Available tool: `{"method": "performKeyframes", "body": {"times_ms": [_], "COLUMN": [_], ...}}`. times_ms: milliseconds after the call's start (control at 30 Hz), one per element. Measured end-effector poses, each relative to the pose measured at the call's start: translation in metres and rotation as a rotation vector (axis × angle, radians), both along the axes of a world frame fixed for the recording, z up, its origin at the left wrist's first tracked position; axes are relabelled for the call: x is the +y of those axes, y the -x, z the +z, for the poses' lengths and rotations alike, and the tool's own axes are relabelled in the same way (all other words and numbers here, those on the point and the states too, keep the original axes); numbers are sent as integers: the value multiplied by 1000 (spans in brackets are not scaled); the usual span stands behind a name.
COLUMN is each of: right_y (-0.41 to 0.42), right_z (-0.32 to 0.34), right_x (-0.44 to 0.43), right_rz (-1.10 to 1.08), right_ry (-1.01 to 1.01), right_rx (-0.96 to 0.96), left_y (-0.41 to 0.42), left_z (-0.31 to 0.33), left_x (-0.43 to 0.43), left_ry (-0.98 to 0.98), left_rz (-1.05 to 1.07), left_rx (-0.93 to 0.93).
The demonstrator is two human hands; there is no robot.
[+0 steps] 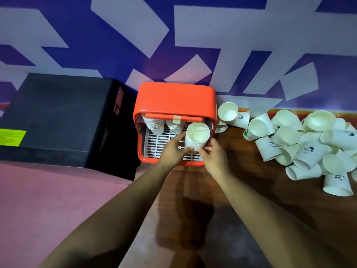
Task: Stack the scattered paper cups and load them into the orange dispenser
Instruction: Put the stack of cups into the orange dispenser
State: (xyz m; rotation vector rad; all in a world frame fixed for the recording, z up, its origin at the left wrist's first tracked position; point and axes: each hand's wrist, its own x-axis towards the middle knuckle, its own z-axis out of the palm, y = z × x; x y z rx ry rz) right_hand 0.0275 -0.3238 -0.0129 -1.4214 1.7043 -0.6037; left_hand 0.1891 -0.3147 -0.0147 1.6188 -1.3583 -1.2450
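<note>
While both hands grip one stack of cups [197,136], left hand [173,149] and right hand [213,154] hold it inside the orange dispenser [174,99]. Loose cups [301,146] lie scattered on the surface [241,171].

brown wooden surface [280,200], orange dispenser [174,99] at its far side, scattered paper cups [309,149] heaped right

An orange dispenser [174,99], rounded and box-shaped, is set upright on the table [241,161] with its open front turned toward 6 o'clock. Two nested stacks [154,124] of white paper cups are lodged inside, above a white slatted tray [154,142]. A third stack [197,137], mouth up and tilted, is held at the opening's 3 o'clock side. Loose printed cups [309,144] are heaped at 3 o'clock of the dispenser, most of them toppled.
</note>
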Motion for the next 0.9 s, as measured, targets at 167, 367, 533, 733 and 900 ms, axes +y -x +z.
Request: {"method": "performKeyframes", "body": {"times_ms": [167,367,533,733,900], "right_y": [-5,-8,-14,-22,-25], "right_z": [-11,-19,-23,-28,-26], "right_x": [-5,-1,-9,-21,-32], "right_rz": [-46,-151,-101,2,19], "right_ry": [38,90,126,74,21], "right_rx": [3,-54,-3,90,62], "left_y": [8,11,14,11,17], "left_z": [-12,-17,-17,-25,-18], "left_x": [-4,-4,-8,-11,-16], "left_ry": [16,-50,-55,-106,-164], "left_rz": [56,77,57,17,56], "left_rx": [33,53,109,103,117]}}
